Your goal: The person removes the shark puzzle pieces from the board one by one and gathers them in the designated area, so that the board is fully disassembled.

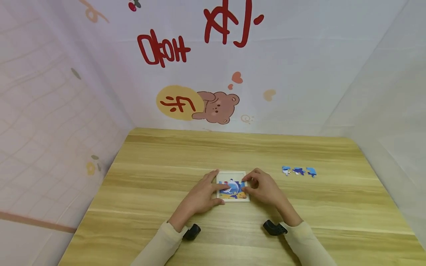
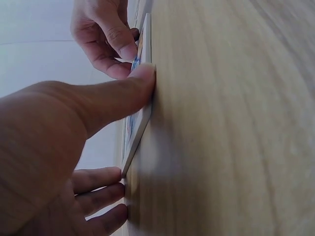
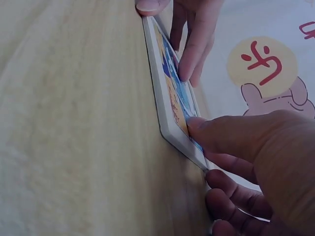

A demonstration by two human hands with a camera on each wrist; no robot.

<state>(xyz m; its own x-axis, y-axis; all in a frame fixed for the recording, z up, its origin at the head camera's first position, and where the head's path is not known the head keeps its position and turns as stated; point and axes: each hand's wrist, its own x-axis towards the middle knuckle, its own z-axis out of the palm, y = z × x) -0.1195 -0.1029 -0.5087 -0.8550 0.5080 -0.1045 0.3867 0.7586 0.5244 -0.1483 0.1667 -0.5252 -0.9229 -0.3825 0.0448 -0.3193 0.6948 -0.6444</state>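
Note:
A square white-framed puzzle board [image 1: 232, 200] lies on the table, its lower part filled with a blue sea picture. My left hand [image 1: 200, 194] spans the board's left side, thumb at the bottom edge and index finger straight across the picture. At the right side, my right hand [image 1: 264, 186] has thumb and index finger pinched about a blue piece [image 1: 242, 184], partly hidden by the fingertips. In the right wrist view, the right thumb [image 3: 199, 127] touches the picture; the other fingers curl beside the white rim [image 3: 170, 125].
Three loose blue puzzle pieces, a left one [image 1: 286, 170], a middle one [image 1: 298, 171] and a right one [image 1: 311, 171], lie to the right on the wooden table [image 1: 166, 151]. Behind it hangs a white backdrop [image 1: 293, 66] with red characters and a bear.

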